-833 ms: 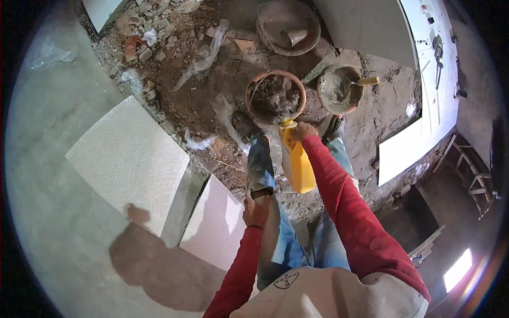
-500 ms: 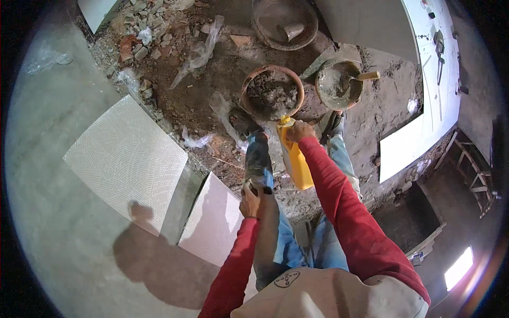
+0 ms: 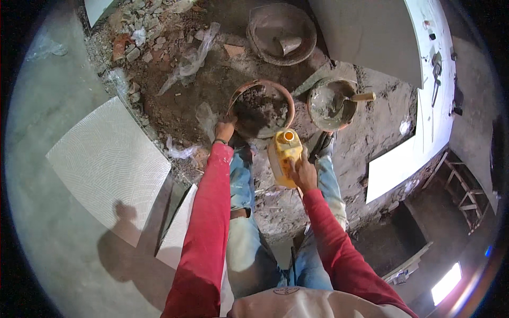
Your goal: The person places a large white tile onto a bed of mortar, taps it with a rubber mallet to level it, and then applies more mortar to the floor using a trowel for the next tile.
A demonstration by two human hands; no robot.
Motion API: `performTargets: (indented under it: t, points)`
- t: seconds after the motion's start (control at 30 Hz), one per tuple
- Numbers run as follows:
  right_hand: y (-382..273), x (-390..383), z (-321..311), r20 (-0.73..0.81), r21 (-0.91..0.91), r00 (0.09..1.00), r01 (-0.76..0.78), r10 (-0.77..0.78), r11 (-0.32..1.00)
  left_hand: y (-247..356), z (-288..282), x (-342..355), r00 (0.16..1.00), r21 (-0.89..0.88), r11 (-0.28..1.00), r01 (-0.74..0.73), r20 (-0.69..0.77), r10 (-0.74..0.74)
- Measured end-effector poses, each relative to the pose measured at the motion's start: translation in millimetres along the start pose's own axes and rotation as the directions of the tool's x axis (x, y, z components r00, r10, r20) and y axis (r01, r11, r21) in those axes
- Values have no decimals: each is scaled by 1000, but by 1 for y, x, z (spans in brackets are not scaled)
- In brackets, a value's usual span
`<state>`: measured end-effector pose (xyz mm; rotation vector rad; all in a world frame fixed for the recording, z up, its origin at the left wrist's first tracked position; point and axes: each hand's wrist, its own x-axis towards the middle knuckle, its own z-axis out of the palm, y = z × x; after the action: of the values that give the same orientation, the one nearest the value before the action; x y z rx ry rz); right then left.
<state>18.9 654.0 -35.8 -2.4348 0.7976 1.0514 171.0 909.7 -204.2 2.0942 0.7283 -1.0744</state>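
A yellow plastic jug (image 3: 279, 165) stands upright between my legs, its round mouth uncapped. My right hand (image 3: 305, 172) is closed round its handle. Just ahead is a round reddish-rimmed tub (image 3: 290, 100) holding a dark, lumpy, wet-looking mix. My left hand (image 3: 225, 130) is closed on the tub's near left rim; its fingertips are partly hidden. To the right of that tub sits a smaller bucket (image 3: 313, 114) with grey paste, a trowel (image 3: 363, 97) with a wooden handle lying in it.
A large basin (image 3: 253, 40) with a scoop-like cup lies farther ahead. Rubble (image 3: 151, 40) and plastic film (image 3: 188, 71) cover the ground at left. Comb-ridged tiles (image 3: 111, 164) lie on the left floor. White panels (image 3: 392, 172) and a dark trough (image 3: 392, 238) are at right.
The jug has gone from tipped over the tub to upright, drawn back toward me. My left hand has moved from my knee forward to the tub's rim.
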Motion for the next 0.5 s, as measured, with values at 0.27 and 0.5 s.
performTargets:
  t: [0.27,0.5]
  points:
    - [8,-18,-27,-115,286,993,48,-16,957,51,19,-80,997,-562,827,9,69,36]
    - [14,11,-42,-168,387,985,108,-45,916,83,17,-121,981,-446,895,-11,-177,-76]
